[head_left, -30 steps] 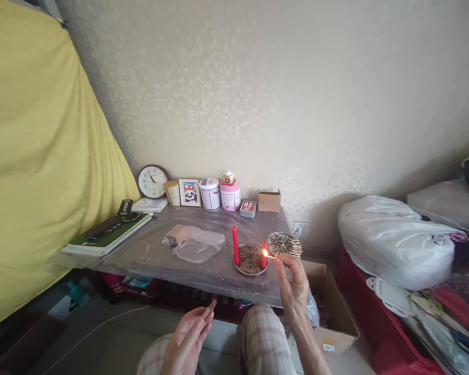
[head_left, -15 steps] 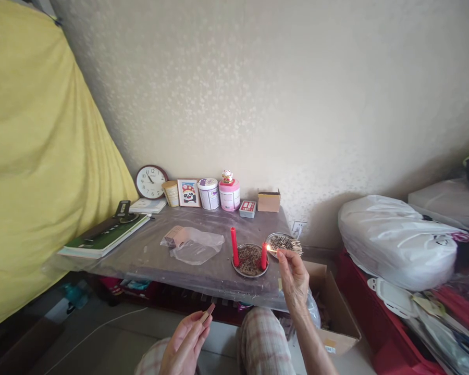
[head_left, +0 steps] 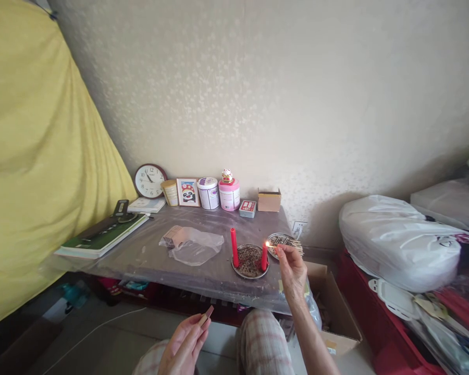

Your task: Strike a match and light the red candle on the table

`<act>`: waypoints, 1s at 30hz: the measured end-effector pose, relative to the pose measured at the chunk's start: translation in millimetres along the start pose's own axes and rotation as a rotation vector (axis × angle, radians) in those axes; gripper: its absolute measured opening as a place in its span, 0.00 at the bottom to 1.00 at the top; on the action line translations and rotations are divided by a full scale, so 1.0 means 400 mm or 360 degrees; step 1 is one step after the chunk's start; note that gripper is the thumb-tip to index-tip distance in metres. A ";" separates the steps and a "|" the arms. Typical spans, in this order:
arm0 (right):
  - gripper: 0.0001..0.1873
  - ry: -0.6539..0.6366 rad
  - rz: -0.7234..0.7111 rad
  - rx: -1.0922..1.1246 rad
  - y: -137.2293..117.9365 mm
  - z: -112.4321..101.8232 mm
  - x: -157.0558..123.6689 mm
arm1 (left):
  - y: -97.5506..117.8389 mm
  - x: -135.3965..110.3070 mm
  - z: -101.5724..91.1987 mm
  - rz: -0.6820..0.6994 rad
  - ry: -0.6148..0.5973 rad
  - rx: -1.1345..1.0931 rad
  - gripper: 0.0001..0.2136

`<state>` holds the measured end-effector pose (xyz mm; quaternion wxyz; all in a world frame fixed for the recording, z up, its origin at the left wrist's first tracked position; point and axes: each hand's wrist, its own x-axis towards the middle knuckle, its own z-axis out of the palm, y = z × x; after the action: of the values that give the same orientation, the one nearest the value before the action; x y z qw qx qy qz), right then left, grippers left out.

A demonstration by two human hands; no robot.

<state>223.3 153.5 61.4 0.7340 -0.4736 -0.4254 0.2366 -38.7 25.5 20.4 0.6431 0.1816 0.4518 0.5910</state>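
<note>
My right hand [head_left: 293, 271] pinches a burning match [head_left: 272, 247]. Its flame is at the top of the shorter red candle [head_left: 264, 258]; I cannot tell whether the wick has caught. A taller red candle [head_left: 234, 247] stands unlit to the left. Both are upright on a round metal plate [head_left: 250, 276] covered with dark grains. My left hand [head_left: 185, 341] is closed around a small matchbox [head_left: 206, 315], low in front of the table edge. Behind my right hand, a second round plate [head_left: 271, 254] carries dark grains and several loose matchsticks [head_left: 298, 247].
The table [head_left: 148, 250] is covered in clear plastic. A crumpled plastic bag [head_left: 197, 247] lies left of the candles. A clock [head_left: 150, 180], tins [head_left: 208, 195], a card box [head_left: 247, 209] and a small carton [head_left: 269, 201] line the wall. A cardboard box [head_left: 342, 307] stands right of my forearm.
My right hand has shifted very slightly left and up, bringing the match flame to the top of the shorter candle. My left hand stays nearly still with the matchbox.
</note>
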 end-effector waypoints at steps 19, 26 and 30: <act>0.17 0.0039 0.0195 0.0115 -0.001 0.010 0.020 | -0.019 0.029 -0.025 -0.0023 0.0014 0.0014 0.17; 0.17 0.0038 0.0207 0.0103 0.001 0.008 0.022 | -0.024 0.034 -0.035 -0.0040 -0.0024 -0.0055 0.19; 0.18 0.0021 0.0192 0.0089 0.002 0.005 0.021 | -0.027 0.039 -0.041 -0.0055 -0.0031 -0.0070 0.18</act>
<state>226.2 160.9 64.4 0.7343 -0.4791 -0.3843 0.2891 -47.1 32.5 -2.3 0.6614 0.1653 0.4356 0.5877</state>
